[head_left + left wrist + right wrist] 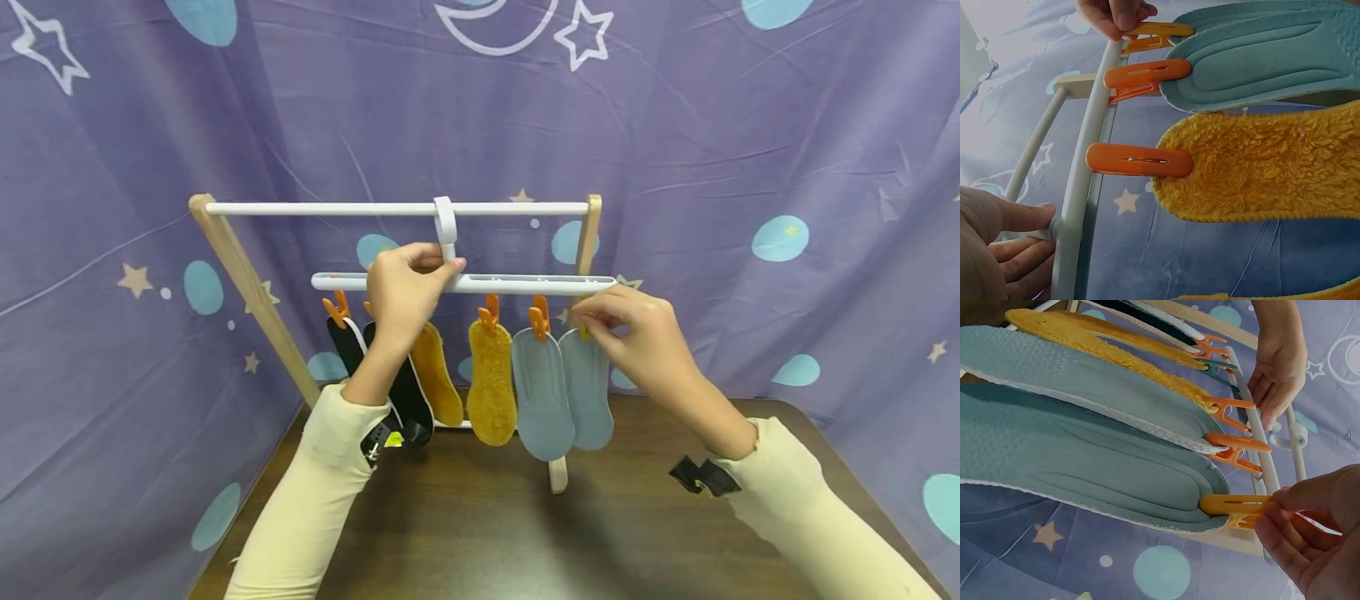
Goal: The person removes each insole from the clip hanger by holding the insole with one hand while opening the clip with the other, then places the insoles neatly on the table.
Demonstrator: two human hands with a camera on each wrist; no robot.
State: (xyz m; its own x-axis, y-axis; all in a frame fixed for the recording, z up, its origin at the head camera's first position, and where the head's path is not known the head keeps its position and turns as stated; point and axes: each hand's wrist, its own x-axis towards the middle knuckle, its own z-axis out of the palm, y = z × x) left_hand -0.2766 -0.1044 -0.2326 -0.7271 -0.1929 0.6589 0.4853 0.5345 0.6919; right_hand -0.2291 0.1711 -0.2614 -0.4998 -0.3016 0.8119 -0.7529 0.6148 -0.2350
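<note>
A white clip hanger (525, 286) hangs by its hook (446, 221) from a rack's top rail. My left hand (405, 292) pinches the hanger's stem just under the hook. At the right end, my right hand (637, 333) pinches a yellow clothespin (1235, 505) between thumb and fingers. That clothespin bites the end of a blue-grey insole (1122, 462). Beside it hangs a matching insole (543, 400) from an orange clothespin (1147, 74). Further left come a fuzzy mustard insole (491, 383), another mustard one (437, 375), and black insoles (411, 400) partly behind my left arm.
The rack has a white top rail (322, 208) and wooden legs (255, 292). It stands on a brown wooden table (465, 533). A purple curtain (712, 125) with stars and blue ovals hangs close behind. One clothespin (1219, 365) further along is green.
</note>
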